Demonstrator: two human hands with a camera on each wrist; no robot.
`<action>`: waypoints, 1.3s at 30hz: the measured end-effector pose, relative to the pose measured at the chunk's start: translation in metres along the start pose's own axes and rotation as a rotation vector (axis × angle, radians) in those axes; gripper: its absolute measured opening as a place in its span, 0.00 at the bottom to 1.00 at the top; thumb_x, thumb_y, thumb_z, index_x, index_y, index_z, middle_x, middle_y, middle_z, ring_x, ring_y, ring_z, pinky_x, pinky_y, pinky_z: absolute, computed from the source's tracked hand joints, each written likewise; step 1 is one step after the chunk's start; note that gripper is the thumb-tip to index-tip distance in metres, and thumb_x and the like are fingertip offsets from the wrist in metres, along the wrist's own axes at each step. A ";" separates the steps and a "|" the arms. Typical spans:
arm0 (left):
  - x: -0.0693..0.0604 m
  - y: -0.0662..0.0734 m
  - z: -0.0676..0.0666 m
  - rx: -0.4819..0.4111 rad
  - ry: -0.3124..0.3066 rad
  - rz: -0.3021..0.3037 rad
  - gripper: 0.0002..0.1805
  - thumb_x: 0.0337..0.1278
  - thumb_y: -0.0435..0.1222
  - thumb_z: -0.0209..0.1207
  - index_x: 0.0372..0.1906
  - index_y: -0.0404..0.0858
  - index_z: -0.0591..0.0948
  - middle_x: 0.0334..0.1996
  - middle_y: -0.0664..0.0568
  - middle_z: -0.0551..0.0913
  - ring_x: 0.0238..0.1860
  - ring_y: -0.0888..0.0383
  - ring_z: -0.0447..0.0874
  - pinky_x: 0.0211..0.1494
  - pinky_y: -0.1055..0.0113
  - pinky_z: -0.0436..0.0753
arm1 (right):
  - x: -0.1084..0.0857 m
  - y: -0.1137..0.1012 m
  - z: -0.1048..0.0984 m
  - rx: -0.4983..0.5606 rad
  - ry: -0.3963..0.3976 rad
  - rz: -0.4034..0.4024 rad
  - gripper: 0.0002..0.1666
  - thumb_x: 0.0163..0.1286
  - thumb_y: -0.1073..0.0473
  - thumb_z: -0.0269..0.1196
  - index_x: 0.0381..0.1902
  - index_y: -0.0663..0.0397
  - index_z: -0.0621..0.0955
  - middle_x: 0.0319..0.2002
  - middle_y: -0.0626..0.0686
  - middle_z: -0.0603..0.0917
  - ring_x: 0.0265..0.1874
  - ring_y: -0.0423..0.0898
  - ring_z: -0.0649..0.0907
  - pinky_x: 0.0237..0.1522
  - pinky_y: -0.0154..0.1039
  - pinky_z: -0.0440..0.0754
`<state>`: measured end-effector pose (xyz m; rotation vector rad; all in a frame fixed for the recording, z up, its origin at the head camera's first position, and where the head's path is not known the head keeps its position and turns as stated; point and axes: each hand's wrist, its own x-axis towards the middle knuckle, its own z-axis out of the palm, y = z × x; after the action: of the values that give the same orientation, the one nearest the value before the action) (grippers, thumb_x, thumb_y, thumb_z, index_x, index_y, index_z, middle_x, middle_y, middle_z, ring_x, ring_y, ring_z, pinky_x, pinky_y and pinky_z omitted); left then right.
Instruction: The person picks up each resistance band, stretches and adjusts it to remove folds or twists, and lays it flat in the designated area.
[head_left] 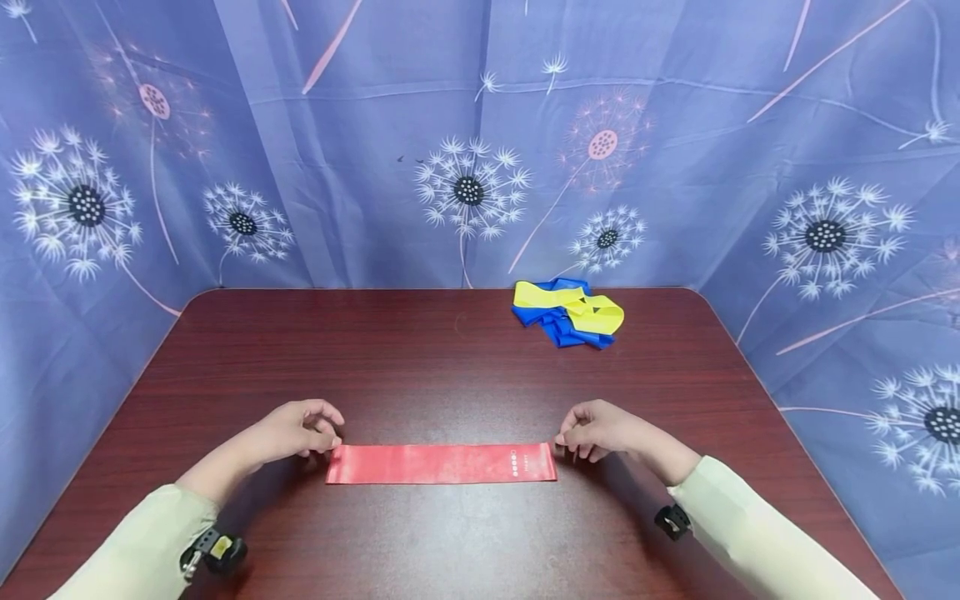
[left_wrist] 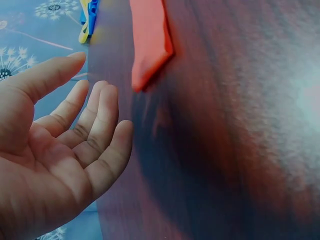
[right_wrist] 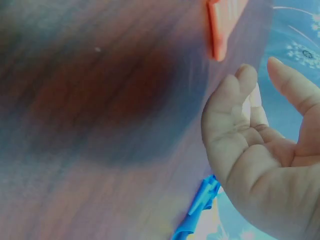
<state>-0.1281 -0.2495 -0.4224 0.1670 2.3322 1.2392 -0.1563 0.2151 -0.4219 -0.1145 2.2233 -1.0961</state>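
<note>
A red resistance loop band (head_left: 442, 464) lies flat and stretched straight across the table, with small white print near its right end. At its left end is my left hand (head_left: 300, 429), thumb by the upper corner. In the left wrist view this hand (left_wrist: 65, 135) has loosely bent fingers, a gap between them and the red band (left_wrist: 150, 45), and nothing held. My right hand (head_left: 603, 429) is at the band's other upper corner. The right wrist view shows that hand (right_wrist: 265, 145) with relaxed fingers just short of the band's end (right_wrist: 220, 32), also holding nothing.
Toward the back right of the brown table (head_left: 337, 358) lies a loose pile of a blue band (head_left: 558, 329) and a yellow band (head_left: 600, 318). A blue curtain (head_left: 360, 192) with dandelion prints stands around the table's back and sides.
</note>
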 end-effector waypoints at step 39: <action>0.085 0.071 0.045 -0.078 0.114 0.262 0.23 0.62 0.31 0.63 0.61 0.26 0.77 0.51 0.30 0.85 0.46 0.57 0.85 0.50 0.69 0.80 | 0.031 -0.016 -0.055 -0.030 0.429 -0.151 0.22 0.75 0.55 0.61 0.57 0.66 0.76 0.51 0.63 0.84 0.41 0.54 0.82 0.44 0.43 0.84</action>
<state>-0.1889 -0.1474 -0.4173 0.3956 2.4124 1.4977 -0.2158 0.2317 -0.4019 -0.0653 2.6475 -1.2630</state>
